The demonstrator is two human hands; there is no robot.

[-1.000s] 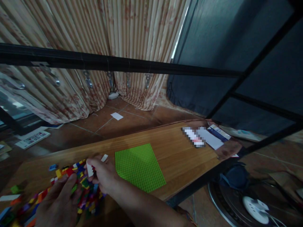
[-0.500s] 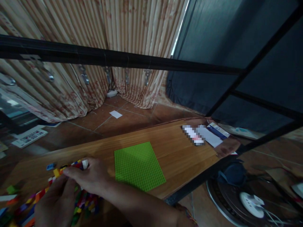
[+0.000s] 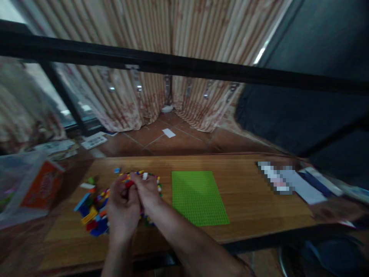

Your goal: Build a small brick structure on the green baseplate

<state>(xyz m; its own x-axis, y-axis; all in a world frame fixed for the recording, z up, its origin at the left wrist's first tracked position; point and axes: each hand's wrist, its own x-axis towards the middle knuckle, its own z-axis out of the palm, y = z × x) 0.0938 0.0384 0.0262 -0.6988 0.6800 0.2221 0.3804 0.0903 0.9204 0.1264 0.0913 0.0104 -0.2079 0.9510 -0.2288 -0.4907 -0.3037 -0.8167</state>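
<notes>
My left hand (image 3: pixel 123 204) is closed, its fingers curled around a small red brick (image 3: pixel 129 184) over the loose pile. Against it lies my right hand (image 3: pixel 146 190), with thumb and fingers bent in at the same red brick. A white brick (image 3: pixel 145 176) shows at the far side of my right hand; whether the fingers touch it I cannot tell. Below and around both hands spreads a heap of coloured building bricks (image 3: pixel 99 225), partly hidden by them. Right of the hands, a green studded baseplate (image 3: pixel 198 198) lies flat on the wooden table (image 3: pixel 245 207).
A blue brick (image 3: pixel 117 170) lies apart behind the heap. Papers (image 3: pixel 302 186) are at the table's right end. On the left stands a clear plastic bag (image 3: pixel 17 192) with an orange packet (image 3: pixel 42 188). A black metal bar (image 3: pixel 184 63) crosses beyond the table.
The view has swung left, so table, baseplate and hands appear farther right, and the plastic bag has come into sight. My hands stay together over the bricks, with the red brick now visible between them.
</notes>
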